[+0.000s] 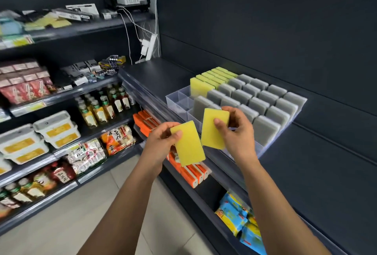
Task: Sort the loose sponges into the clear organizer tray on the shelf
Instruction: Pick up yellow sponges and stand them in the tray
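The right hand (236, 132) covers part of the front of the clear organizer tray (177, 99). Goods on the left shelves (30, 24) are blurred, their labels unreadable. Both forearms are cut by the bottom edge.

1 head-worn view looks forward and down, close over the shelf (167, 75) edge.

Matt foam sponges (214, 128), clear glossy plastic tray (177, 99)

bare forearms, bare hands (161, 140), no sleeves
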Demonstrator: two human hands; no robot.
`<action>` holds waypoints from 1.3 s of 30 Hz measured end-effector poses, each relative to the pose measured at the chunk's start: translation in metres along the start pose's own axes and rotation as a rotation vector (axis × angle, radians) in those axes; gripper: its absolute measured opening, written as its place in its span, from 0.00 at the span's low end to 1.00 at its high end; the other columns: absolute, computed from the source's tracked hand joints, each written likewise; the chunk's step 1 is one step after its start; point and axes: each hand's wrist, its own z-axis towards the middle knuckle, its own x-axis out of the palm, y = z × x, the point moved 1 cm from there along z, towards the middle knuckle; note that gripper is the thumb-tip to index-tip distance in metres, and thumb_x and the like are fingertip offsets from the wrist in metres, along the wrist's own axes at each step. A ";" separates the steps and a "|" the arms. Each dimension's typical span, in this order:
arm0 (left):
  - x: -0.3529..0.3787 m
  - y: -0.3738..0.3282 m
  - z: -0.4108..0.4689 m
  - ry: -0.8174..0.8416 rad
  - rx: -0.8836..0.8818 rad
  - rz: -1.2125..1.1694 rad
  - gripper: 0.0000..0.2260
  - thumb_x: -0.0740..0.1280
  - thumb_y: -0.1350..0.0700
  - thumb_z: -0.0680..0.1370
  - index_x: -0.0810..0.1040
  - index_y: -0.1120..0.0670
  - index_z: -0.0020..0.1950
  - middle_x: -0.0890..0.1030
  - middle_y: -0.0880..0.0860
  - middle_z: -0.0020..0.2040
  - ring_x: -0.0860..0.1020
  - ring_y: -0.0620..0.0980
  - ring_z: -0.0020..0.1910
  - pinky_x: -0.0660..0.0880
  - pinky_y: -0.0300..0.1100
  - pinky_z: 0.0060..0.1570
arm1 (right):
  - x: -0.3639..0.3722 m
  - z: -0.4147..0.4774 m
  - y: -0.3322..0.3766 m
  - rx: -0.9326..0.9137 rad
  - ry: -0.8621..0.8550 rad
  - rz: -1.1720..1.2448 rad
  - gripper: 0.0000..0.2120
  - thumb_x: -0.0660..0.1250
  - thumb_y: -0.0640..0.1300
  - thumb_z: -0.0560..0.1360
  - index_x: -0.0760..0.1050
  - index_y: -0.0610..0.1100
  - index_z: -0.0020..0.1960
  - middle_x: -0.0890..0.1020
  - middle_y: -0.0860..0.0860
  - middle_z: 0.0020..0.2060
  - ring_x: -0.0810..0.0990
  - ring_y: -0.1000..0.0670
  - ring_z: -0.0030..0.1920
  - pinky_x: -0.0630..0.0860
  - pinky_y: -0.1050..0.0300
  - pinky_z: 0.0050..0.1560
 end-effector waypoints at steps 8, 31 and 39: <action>-0.024 -0.018 0.095 0.035 0.025 -0.002 0.10 0.66 0.60 0.76 0.81 0.45 0.47 0.82 0.51 0.49 0.79 0.52 0.51 0.78 0.49 0.48 | 0.045 0.071 0.003 -0.002 -0.017 -0.027 0.11 0.70 0.44 0.73 0.74 0.51 0.55 0.78 0.49 0.43 0.76 0.49 0.43 0.77 0.54 0.42; -0.038 -0.044 0.337 0.545 0.108 0.182 0.10 0.66 0.62 0.76 0.78 0.46 0.46 0.81 0.51 0.48 0.79 0.51 0.49 0.77 0.47 0.44 | 0.135 0.201 -0.012 0.202 -0.276 -0.535 0.12 0.71 0.42 0.72 0.72 0.49 0.51 0.77 0.54 0.43 0.77 0.48 0.41 0.75 0.54 0.40; -0.019 -0.043 0.361 0.673 0.314 0.291 0.14 0.68 0.62 0.75 0.76 0.40 0.47 0.79 0.43 0.47 0.77 0.43 0.47 0.73 0.38 0.45 | 0.138 0.202 -0.022 0.260 -0.164 -0.868 0.19 0.68 0.39 0.71 0.72 0.49 0.61 0.77 0.50 0.55 0.75 0.49 0.49 0.66 0.60 0.45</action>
